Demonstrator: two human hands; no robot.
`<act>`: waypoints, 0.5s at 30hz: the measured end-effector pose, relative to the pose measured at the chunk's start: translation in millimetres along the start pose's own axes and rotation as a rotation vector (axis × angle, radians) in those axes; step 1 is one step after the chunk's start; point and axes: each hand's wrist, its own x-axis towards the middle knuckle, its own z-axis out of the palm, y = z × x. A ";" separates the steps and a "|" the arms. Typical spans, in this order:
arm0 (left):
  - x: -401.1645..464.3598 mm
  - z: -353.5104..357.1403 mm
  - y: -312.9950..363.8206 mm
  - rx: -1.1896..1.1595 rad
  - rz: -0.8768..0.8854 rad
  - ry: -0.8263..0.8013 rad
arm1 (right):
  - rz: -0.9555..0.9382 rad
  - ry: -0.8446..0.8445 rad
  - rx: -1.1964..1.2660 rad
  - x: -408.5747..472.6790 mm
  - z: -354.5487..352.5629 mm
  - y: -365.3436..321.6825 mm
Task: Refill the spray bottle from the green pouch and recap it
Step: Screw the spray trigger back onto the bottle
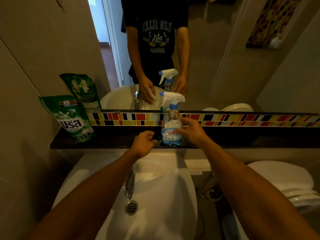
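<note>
Standing upright on a dark shelf (110, 144), the spray bottle (171, 125) is touched by the right hand (192, 130), its grip loose and unclosed; left hand (143, 142) half-curled, empty; green pouch (72, 118) well apart.

Both forearms are bare from the elbow down, with no watch, ring or band on the left hand (144, 142) or the right hand (191, 130); in the mirror (225, 66) above the sink (155, 187) the person's reflection wears a dark, short-sleeved T-shirt (155, 19); its sleeves end above the elbows; the chest carries a pale, college-style print, reversed by the mirror, with arched lettering over a round emblem flanked by yellowish sprigs, and a shorter line of letters below; the garment below the shirt is dark too.
</note>
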 end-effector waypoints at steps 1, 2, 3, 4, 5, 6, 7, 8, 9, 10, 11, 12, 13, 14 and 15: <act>1.7 1.7 -5.8 0.081 0.007 0.029 | -0.002 -0.003 -0.006 1.8 -2.2 2.5; 3.6 1.6 -11.9 0.163 0.010 0.067 | -0.005 -0.006 -0.001 3.7 -4.4 4.8; 5.7 0.1 -18.2 0.250 0.011 0.100 | -0.009 -0.006 0.004 5.3 -6.3 6.5; 7.7 -1.8 -24.9 0.348 0.016 0.118 | -0.011 -0.002 0.008 7.1 -7.7 8.0; 9.7 -3.6 -31.3 0.448 0.019 0.127 | -0.012 0.001 0.008 9.0 -9.5 9.4; 11.9 -5.6 -37.7 0.530 0.020 0.135 | -0.014 -0.002 0.014 11.4 -11.3 11.2; 13.8 -8.3 -44.3 0.596 0.016 0.143 | -0.015 -0.004 0.016 13.9 -12.7 13.2; 15.5 -10.8 -50.8 0.647 0.012 0.148 | -0.016 -0.005 0.018 16.2 -13.4 14.6; 17.0 -12.9 -57.2 0.689 0.005 0.143 | -0.015 -0.006 0.014 17.9 -13.9 15.8; 18.6 -14.7 -64.0 0.722 0.004 0.129 | -0.017 -0.005 0.019 19.6 -14.1 17.1; 19.2 -16.0 -70.1 0.754 0.001 0.109 | -0.014 -0.005 0.026 21.1 -13.9 18.4; 20.0 -16.8 -76.1 0.771 0.005 0.088 | -0.016 -0.004 0.034 22.0 -13.5 18.9; 20.3 -16.7 -80.5 0.776 0.003 0.065 | -0.015 -0.007 0.033 22.6 -13.9 19.6; 21.3 -15.9 -84.8 0.776 0.005 0.047 | -0.016 -0.015 0.037 23.2 -14.0 20.6; 20.8 -14.5 -87.3 0.778 0.006 0.031 | -0.019 -0.021 0.034 23.0 -14.0 21.4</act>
